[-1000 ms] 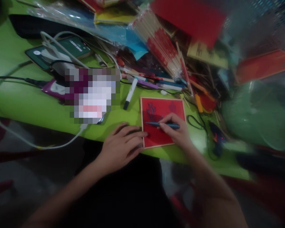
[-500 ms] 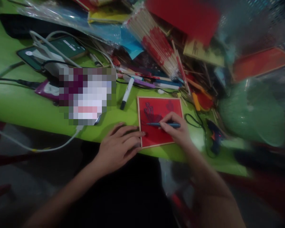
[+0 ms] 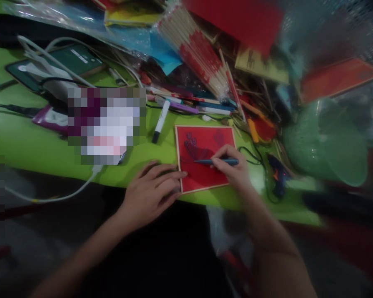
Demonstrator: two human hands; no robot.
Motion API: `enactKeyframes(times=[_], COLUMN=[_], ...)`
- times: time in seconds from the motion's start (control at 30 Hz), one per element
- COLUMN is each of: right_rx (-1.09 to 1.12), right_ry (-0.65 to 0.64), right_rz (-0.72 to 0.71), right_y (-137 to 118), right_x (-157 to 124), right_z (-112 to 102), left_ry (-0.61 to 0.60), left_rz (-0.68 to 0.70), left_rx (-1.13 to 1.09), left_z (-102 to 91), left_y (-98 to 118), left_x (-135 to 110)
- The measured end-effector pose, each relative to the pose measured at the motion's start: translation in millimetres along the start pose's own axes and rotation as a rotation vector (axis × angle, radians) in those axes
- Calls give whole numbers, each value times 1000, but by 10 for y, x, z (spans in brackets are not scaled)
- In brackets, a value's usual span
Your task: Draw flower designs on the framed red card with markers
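Note:
A square red card (image 3: 202, 174) with dark flower drawings lies near the front edge of a bright green table (image 3: 34, 145). My right hand (image 3: 233, 169) rests on the card's right part, fingers pinched round a blue pen (image 3: 216, 162) whose tip touches the card near a drawn flower. My left hand (image 3: 152, 190) lies flat at the card's left edge, fingers stretched out, fingertips touching the card's border.
A black-and-white marker (image 3: 161, 121) lies left of the card. Behind it is a heap of pens, sticks, a wrapped bundle of chopsticks (image 3: 195, 54) and coloured paper. A phone (image 3: 62, 66) with cables sits at left, a green plastic bowl (image 3: 326, 145) and a glue gun (image 3: 276, 178) at right.
The pen tip has crept slightly right and up across the card. The view has drifted, so everything sits a little further left and higher. My left hand stays at the card's edge.

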State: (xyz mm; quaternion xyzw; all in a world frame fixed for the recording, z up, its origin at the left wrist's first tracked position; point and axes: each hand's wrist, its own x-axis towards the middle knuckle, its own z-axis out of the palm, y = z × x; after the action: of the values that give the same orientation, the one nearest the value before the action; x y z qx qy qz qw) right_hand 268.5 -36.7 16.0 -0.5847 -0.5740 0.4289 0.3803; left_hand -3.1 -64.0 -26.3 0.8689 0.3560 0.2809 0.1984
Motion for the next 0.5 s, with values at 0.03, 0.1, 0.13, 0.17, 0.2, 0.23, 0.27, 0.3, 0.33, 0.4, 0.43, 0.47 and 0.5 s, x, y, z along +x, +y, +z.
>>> enactKeyframes(times=[0.03, 0.1, 0.13, 0.17, 0.2, 0.23, 0.27, 0.3, 0.33, 0.4, 0.43, 0.47, 0.5], right_rx=[5, 12, 15, 16, 17, 19, 20, 21, 21, 22, 23, 26, 28], right_ry=[-1, -7, -8, -10, -11, -11, -11, -12, -16, -28, -36, -43, -49], right_rz=[-1, -2, -3, -3, -2, -1, 1, 2, 1, -3, -5, -7, -11], right_y=[-1, -6, -9, -12, -14, -15, -15, -13, -10, -3, 1, 4, 7], right_x=[0, 0, 0, 0, 0, -1, -1, -2, -1, 1, 3, 6, 9], right_z=[0, 3, 5, 7, 8, 10, 12, 14, 16, 23, 27, 33, 39], left_ry=[1, 2, 4, 4, 3, 3, 2, 2, 1, 5, 7, 8, 9], left_rz=[-1, 1, 2, 3, 3, 2, 1, -2, -3, -3, -3, -2, -2], left_rx=[1, 4, 5, 4, 3, 1, 1, 2, 3, 9, 12, 13, 14], left_z=[-2, -5, -6, -7, -7, -6, -6, -4, -3, 1, 3, 5, 7], left_y=[1, 2, 1, 1, 0, 0, 0, 0, 1, 2, 3, 3, 4], left_x=[2, 5, 6, 6, 6, 6, 6, 5, 4, 3, 3, 2, 2])
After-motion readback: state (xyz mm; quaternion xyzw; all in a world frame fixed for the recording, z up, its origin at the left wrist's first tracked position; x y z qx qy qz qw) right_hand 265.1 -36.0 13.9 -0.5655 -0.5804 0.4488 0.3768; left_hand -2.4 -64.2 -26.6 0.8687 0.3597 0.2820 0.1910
